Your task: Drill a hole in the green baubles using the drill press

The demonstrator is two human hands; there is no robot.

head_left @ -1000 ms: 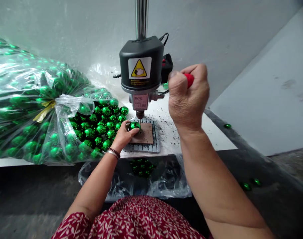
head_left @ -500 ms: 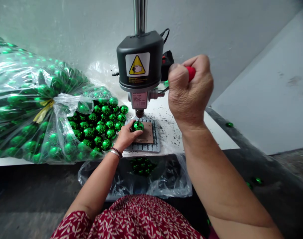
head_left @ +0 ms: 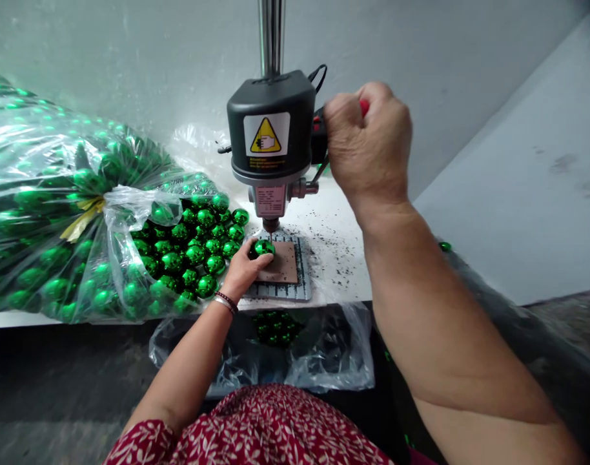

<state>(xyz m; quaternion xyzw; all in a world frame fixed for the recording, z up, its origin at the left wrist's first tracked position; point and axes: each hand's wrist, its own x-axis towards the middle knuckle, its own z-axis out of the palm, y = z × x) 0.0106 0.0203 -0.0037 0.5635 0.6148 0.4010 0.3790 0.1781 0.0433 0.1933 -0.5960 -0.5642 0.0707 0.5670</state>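
A shiny green ball (head_left: 264, 248) is pinched between the thumb and fingers of my left hand (head_left: 245, 266), over a brown board (head_left: 284, 263) on the drill press base (head_left: 302, 289). The thin bit of the drill press (head_left: 270, 129) points down at the ball's right side; whether it touches the ball I cannot tell. To the right of the drill head, my right hand (head_left: 370, 145) is wrapped round the red-tipped lever (head_left: 365, 107), whose tip shows between the fingers.
Left of the drill, a clear plastic bag (head_left: 82, 226) of green balls lies on the white table (head_left: 334, 239), with loose balls at its mouth. Dark shavings dot the table. Below the front edge is a plastic-lined container (head_left: 334, 374) with green balls.
My right hand has moved slightly up and left with the lever. My left hand and the ball have shifted a little left, leaving the bit nearer the ball's right side.
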